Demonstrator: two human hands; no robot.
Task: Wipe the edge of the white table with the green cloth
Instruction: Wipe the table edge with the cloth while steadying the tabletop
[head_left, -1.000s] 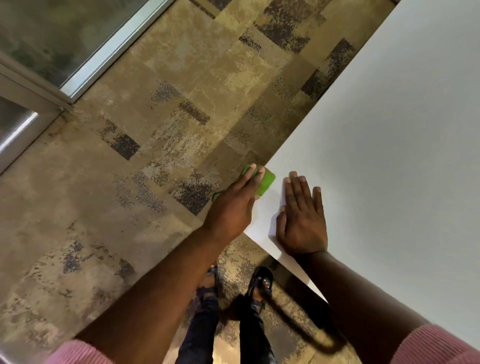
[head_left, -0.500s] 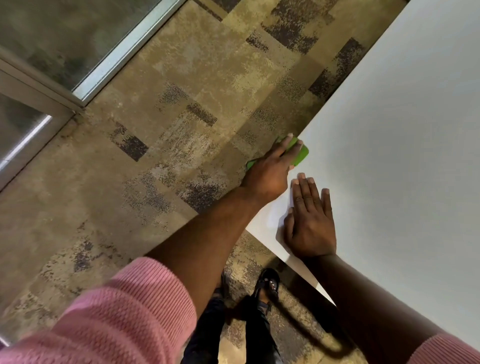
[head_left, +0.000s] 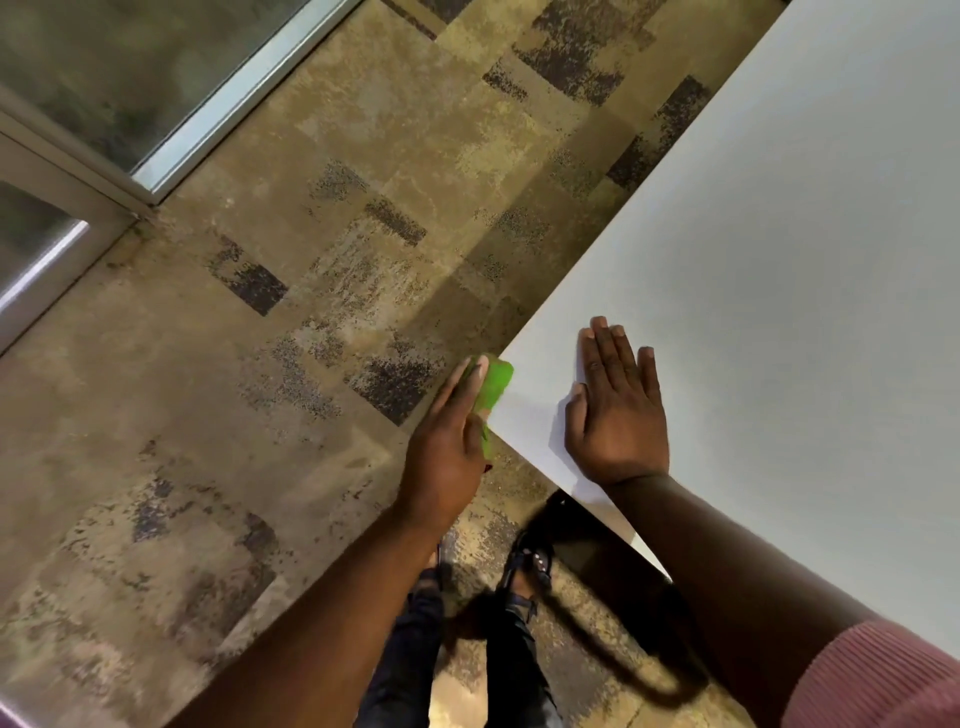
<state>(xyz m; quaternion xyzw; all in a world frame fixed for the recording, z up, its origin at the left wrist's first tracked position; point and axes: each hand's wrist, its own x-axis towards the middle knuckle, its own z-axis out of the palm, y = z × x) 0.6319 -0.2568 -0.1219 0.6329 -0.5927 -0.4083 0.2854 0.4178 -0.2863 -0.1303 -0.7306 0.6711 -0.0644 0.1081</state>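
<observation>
Green cloth (head_left: 493, 383) is pressed against the side edge of the white counter (head_left: 753, 291), close to the counter's near corner. It is folded into a small pad and is mostly covered by the left hand (head_left: 451, 452); only its upper end and a thin strip by the palm are seen. The left hand's grip is closed on the cloth, the fingers (head_left: 470, 382) laid straight along it and held together, so that the cloth is sandwiched between them and the counter edge. The left forearm is extended from the lower frame, over the floor.

On the counter top, just beside the cloth, the right hand (head_left: 615, 410) is laid flat, palm down. Its grip is open, the fingers spread slightly, and nothing is held in it. A pink ribbed sleeve (head_left: 872, 675) is seen at the lower right corner.

Below the hands, dark trousers (head_left: 410, 649) and a dark sandal (head_left: 530, 561) are seen on the patterned brown carpet (head_left: 260, 415). A glass panel in a pale metal frame (head_left: 223, 104) is seen at the upper left.
</observation>
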